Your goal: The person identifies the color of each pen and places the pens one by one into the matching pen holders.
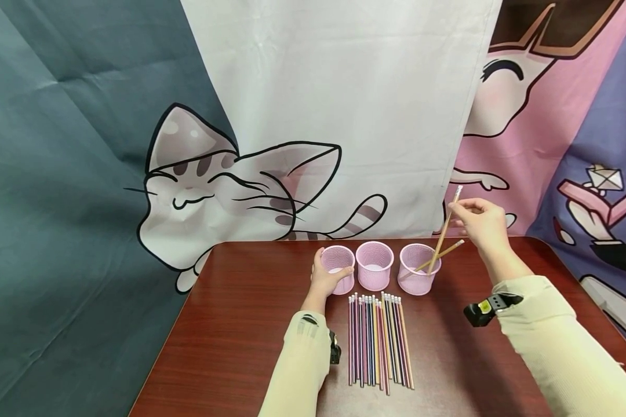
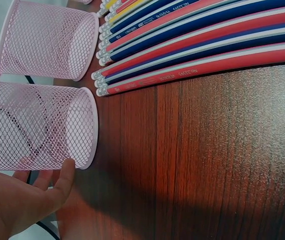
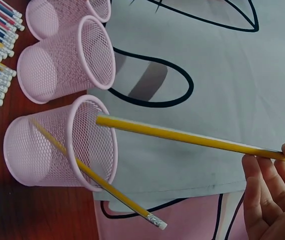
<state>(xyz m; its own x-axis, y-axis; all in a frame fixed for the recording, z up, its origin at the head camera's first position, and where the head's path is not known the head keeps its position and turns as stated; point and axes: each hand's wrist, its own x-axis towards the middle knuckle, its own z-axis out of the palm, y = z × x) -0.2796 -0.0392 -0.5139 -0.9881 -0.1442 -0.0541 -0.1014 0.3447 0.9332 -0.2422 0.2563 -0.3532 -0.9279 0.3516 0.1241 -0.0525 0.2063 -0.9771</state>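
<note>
My right hand (image 1: 481,223) pinches a yellow pencil (image 3: 192,139) near its eraser end, raised over the right-hand pink mesh pencil cup (image 1: 415,286). The pencil's lower end is at that cup's mouth in the right wrist view. Inside this cup leans another yellow pencil (image 3: 113,191), its white eraser sticking out past the rim. My left hand (image 1: 324,281) holds the left pink mesh cup (image 2: 42,127) around its side, fingers and thumb spread about the wall. That cup stands upright, with no pencils showing in it. Between the two stands a middle mesh cup (image 1: 374,277), also without pencils.
In front of the cups, a row of several striped pencils (image 1: 378,341) lies side by side, erasers toward the cups. All stand on a reddish-brown wooden table (image 1: 229,347). A printed cloth backdrop (image 1: 344,87) hangs right behind the table's far edge.
</note>
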